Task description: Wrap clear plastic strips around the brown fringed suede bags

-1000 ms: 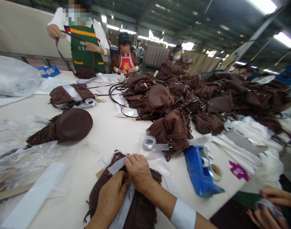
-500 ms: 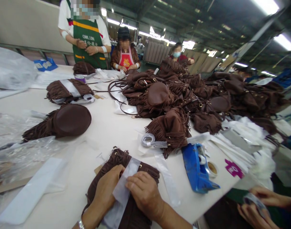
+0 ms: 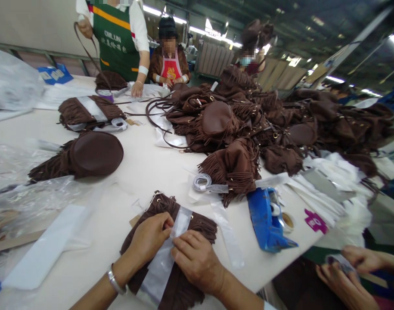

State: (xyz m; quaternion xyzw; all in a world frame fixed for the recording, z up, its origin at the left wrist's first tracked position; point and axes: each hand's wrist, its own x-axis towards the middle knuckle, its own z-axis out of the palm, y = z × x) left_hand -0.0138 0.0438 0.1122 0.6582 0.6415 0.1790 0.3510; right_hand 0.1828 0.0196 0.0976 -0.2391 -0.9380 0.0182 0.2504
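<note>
A brown fringed bag (image 3: 184, 280) lies flat on the white table near its front edge. Around its middle runs a translucent plastic strip (image 3: 158, 269). My left hand (image 3: 153, 234), a bracelet at its wrist, has its fingers pinched together at the strip's left edge. My right hand (image 3: 198, 260) is at the strip's right edge, thumb and fingers closed on it. Both hands nearly touch each other over the bag, and my palms hide part of the strip.
A blue tape dispenser (image 3: 268, 224) stands right of the bag. Brown bags (image 3: 218, 117) are heaped behind it. Clear plastic and a white sheet (image 3: 44, 247) lie left. A person's hands (image 3: 352, 271) work at the lower right; other people stand across the table.
My left hand has shifted slightly up and away from the strip's underside, its wrist turned more into view. Across the table, the green-aproned person now holds up a brown strap and reaches to the table.
</note>
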